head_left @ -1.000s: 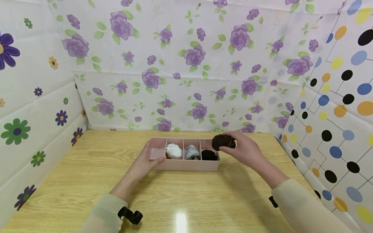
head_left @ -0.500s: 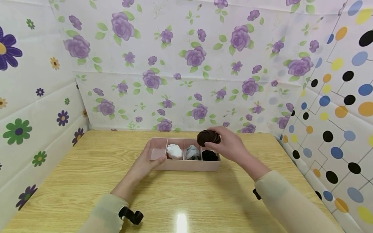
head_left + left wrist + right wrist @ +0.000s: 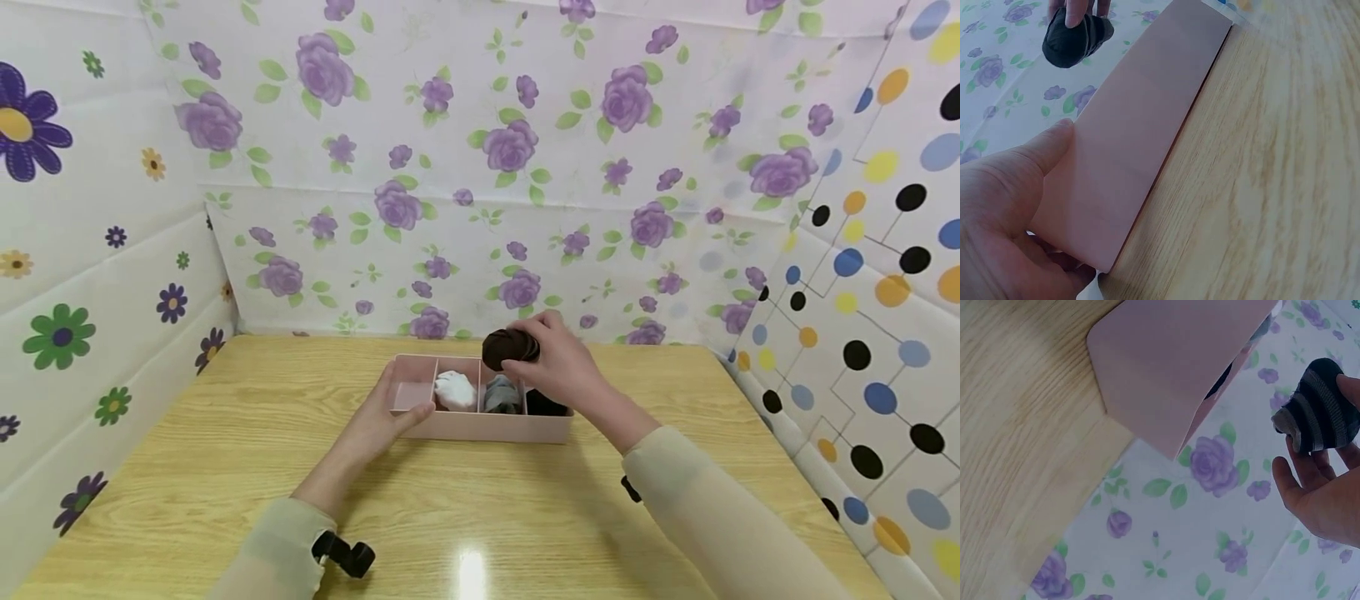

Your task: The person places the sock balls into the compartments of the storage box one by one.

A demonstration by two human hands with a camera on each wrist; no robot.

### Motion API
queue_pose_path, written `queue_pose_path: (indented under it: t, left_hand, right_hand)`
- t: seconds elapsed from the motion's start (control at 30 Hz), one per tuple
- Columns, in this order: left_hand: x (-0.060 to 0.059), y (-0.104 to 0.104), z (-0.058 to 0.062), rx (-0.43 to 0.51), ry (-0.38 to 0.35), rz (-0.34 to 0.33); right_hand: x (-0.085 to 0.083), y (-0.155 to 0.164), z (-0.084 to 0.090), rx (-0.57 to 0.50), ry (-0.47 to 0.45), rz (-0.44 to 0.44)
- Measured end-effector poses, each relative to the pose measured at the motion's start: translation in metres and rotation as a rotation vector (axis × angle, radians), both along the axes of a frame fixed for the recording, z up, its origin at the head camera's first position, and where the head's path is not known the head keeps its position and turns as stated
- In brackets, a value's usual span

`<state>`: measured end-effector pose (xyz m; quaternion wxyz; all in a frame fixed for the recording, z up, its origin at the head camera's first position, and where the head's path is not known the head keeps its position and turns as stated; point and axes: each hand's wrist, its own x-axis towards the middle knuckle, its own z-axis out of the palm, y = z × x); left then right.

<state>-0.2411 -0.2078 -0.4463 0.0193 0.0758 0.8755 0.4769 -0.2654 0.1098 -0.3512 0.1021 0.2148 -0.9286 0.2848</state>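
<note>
Near middle of frame, my right hand [image 3: 558,367] pinches dark sock ball [image 3: 510,348] over box [image 3: 480,425]; left hand [image 3: 378,425] grips box end. Next: lower ball into empty slot, I think.

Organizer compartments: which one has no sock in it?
The leftmost compartment, beside the left hand. The other three hold a white, a grey and a black sock.

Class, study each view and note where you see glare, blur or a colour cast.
Head view: a bright glare spot on the wooden table near the front edge; the rest is sharp. Left wrist view: the table's far end blurs, a bluish cast dulls the pink organiser box. Right wrist view: the striped rolled sock is sharp, the right hand holding it lies in shade.
</note>
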Motion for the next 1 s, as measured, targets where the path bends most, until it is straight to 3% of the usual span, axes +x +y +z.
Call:
queue_pose_path:
  t: [0.27,0.7,1.0]
  left_hand:
    - [-0.002,0.006,0.0,0.017,0.005,-0.001]
    - [-0.002,-0.001,-0.006,0.019,-0.008,0.006]
    - [-0.002,0.0,-0.003,0.01,-0.003,-0.003]
  right_hand:
    - [-0.005,-0.018,-0.003,-0.021,-0.009,0.006]
    - [-0.009,-0.05,-0.006,-0.021,-0.041,0.062]
    - [-0.014,-0.061,-0.012,0.039,0.053,0.121]
